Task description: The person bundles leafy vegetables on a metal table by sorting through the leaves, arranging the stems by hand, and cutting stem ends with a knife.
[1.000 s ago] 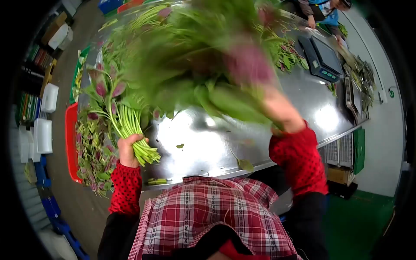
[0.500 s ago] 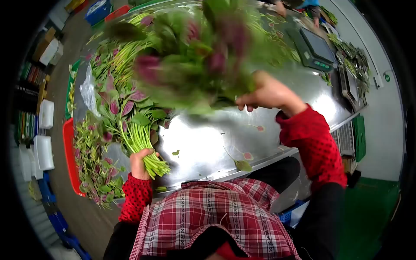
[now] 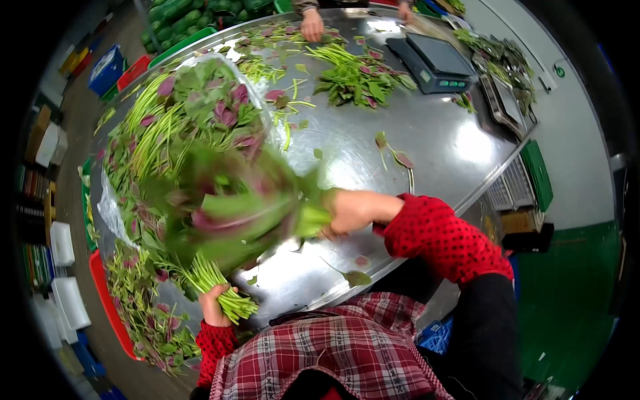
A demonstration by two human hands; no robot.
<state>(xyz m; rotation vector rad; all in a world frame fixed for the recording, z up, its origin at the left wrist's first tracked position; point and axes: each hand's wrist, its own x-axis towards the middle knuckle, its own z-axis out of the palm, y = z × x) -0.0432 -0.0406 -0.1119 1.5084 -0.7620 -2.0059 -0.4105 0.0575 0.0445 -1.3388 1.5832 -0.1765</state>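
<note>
My left hand (image 3: 213, 304) is closed around the pale green stems of a bunch of amaranth (image 3: 228, 297), low at the table's near edge. My right hand (image 3: 353, 213) grips a second bunch by its stems (image 3: 312, 219). Its green and purple leaves (image 3: 233, 213), blurred by motion, point left and hang over the first bunch, hiding most of that one's leaves. Just beyond lies a big heap of amaranth (image 3: 150, 147), partly on clear plastic. A loose sprig (image 3: 357, 277) rests near my right forearm.
The metal table (image 3: 440, 150) carries a scale (image 3: 437, 63) at the far right and another bunch (image 3: 360, 80) beside it. Another person's hand (image 3: 312, 25) is at the far edge. A red crate (image 3: 110, 307) with greens stands left; a green crate (image 3: 537, 173) stands right.
The right-hand bunch has swung down and left, from above the table to over the left-hand bunch. The view has shifted, bringing the far edge and another person's hand into sight.
</note>
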